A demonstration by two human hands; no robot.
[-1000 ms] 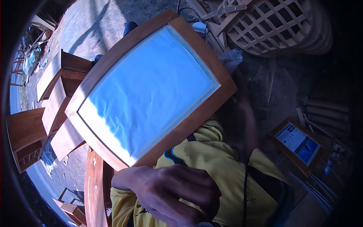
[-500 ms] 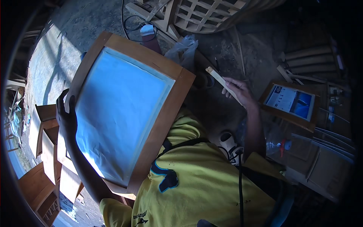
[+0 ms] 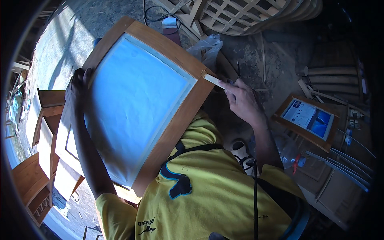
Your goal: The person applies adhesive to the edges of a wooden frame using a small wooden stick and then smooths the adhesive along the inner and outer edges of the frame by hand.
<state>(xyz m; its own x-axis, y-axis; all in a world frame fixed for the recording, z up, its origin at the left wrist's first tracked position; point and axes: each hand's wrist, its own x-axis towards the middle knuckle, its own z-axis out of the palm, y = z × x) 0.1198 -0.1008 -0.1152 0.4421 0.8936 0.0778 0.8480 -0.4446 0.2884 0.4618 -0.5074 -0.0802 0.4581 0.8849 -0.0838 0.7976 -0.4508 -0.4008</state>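
Note:
A wooden framed panel (image 3: 172, 138) leans against my body, its middle covered by a pale bluish, wrinkled sheet (image 3: 138, 100). My left hand (image 3: 78, 89) is closed around the panel's left edge, with the thumb toward the sheet. In my right hand (image 3: 243, 100) is a short, light-coloured wooden stick (image 3: 212, 79), gripped with the index finger stretched along it. The stick's far end lies at the panel's right corner and appears to touch the wood.
Wooden box-like furniture pieces (image 3: 47, 130) stand at the left. A curved wooden lattice (image 3: 240, 17) and a plastic bag (image 3: 208, 47) lie beyond the panel. To the right are a smaller wooden frame around a printed sheet (image 3: 306, 116) and a clear plastic bottle (image 3: 287, 154).
My right hand has brought the stick left, to the panel's corner. The panel has shifted slightly up and right in the view, with my left hand still on its edge.

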